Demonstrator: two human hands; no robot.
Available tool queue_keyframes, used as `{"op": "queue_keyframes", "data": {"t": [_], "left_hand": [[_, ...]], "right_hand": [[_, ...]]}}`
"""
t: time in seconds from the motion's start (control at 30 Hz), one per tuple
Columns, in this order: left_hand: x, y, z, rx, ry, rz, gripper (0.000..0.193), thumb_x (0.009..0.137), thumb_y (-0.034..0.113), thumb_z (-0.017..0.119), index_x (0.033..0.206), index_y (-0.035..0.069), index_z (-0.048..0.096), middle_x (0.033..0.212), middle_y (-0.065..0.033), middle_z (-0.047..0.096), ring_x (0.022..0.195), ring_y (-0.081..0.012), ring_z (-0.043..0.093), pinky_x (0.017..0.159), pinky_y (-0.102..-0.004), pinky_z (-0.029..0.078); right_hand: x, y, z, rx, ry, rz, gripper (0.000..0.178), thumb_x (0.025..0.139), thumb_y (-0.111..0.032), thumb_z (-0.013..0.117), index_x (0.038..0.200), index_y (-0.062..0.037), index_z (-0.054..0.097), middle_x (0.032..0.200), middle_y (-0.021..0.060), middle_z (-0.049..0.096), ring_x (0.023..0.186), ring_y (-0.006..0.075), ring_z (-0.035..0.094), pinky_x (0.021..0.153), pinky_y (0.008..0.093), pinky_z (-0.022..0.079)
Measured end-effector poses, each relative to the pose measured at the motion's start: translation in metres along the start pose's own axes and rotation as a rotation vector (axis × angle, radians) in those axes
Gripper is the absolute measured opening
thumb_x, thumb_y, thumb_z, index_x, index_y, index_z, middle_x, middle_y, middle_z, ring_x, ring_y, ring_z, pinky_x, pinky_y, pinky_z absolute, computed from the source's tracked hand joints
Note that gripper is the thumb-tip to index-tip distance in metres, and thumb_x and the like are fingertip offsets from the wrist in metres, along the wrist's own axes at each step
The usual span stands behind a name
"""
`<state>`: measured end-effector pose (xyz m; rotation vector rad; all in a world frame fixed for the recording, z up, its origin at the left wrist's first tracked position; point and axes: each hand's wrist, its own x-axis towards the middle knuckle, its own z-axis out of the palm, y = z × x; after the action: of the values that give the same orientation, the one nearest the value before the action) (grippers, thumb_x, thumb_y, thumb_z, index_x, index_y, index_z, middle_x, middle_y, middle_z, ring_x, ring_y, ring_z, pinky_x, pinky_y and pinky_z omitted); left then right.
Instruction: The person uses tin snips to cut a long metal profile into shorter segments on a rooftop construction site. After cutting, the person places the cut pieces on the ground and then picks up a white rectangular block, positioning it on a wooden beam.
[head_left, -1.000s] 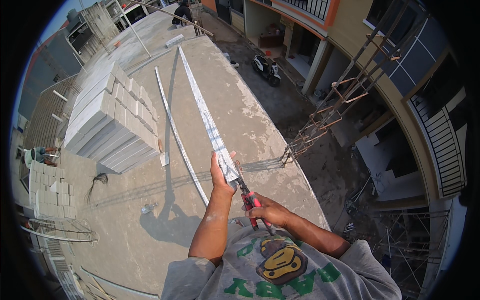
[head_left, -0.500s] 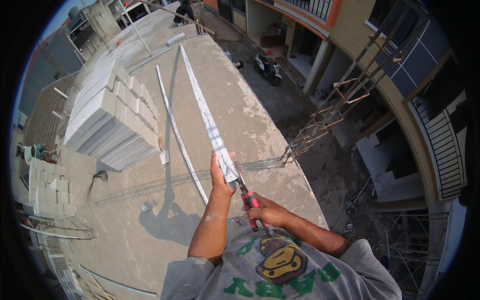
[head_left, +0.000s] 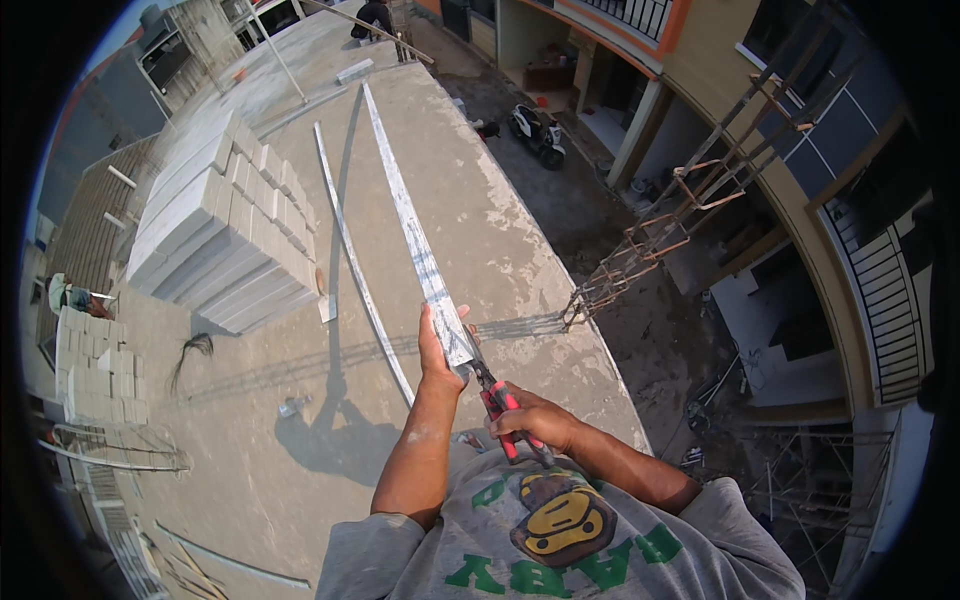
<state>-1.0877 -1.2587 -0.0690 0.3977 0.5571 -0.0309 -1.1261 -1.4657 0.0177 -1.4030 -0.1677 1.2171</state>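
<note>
A long, thin, silvery metal channel with whitish smears runs away from me over the concrete. My left hand is closed round its near end, the thumb along the left side and fingertips showing at the right. In my right hand is a pair of tin snips with red and black handles, my fingers wrapped round them. The dark jaws meet the right edge of the channel's near end, just beside my left hand. How far they bite into the metal cannot be made out.
Another metal strip lies left of the channel. Pale blocks are stacked further left, with a smaller stack beyond. The slab's right edge drops to a lane with a scooter. A rebar column leans at that edge. A person crouches far ahead.
The view has shifted slightly. Both hands keep their grips, and the snips stay at the channel's near end, with their handles looking slightly wider apart.
</note>
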Motion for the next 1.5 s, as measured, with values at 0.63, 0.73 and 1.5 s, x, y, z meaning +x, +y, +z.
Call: {"op": "queue_keyframes", "data": {"t": [0.63, 0.73, 1.5], "left_hand": [[-0.002, -0.015, 0.008, 0.000, 0.006, -0.082, 0.079, 0.084, 0.075, 0.048, 0.122, 0.007, 0.055, 0.067, -0.0094, 0.058, 0.050, -0.0221, 0.053, 0.044, -0.0331, 0.044], [-0.002, -0.016, 0.005, 0.023, 0.027, -0.071, 0.079, 0.083, 0.076, 0.047, 0.123, 0.008, 0.056, 0.066, -0.0087, 0.058, 0.051, -0.0219, 0.053, 0.045, -0.0327, 0.044], [-0.002, -0.026, 0.001, 0.049, 0.025, -0.087, 0.076, 0.085, 0.074, 0.047, 0.125, 0.009, 0.055, 0.065, -0.0048, 0.058, 0.049, -0.0187, 0.054, 0.046, -0.0308, 0.045]], "right_hand": [[0.000, 0.010, -0.005, 0.207, -0.021, -0.010, 0.041, 0.075, -0.019, 0.066, 0.111, -0.0032, 0.051, 0.084, 0.0068, 0.057, 0.075, 0.0169, 0.057, 0.064, 0.0302, 0.047], [-0.001, 0.008, -0.004, 0.260, -0.042, -0.011, 0.039, 0.076, -0.016, 0.066, 0.110, -0.0039, 0.052, 0.084, 0.0064, 0.057, 0.073, 0.0162, 0.058, 0.063, 0.0296, 0.047], [0.001, 0.013, -0.016, 0.261, -0.031, 0.117, 0.033, 0.077, -0.014, 0.065, 0.106, -0.0007, 0.055, 0.088, 0.0089, 0.061, 0.074, 0.0185, 0.063, 0.065, 0.0310, 0.051]]}}
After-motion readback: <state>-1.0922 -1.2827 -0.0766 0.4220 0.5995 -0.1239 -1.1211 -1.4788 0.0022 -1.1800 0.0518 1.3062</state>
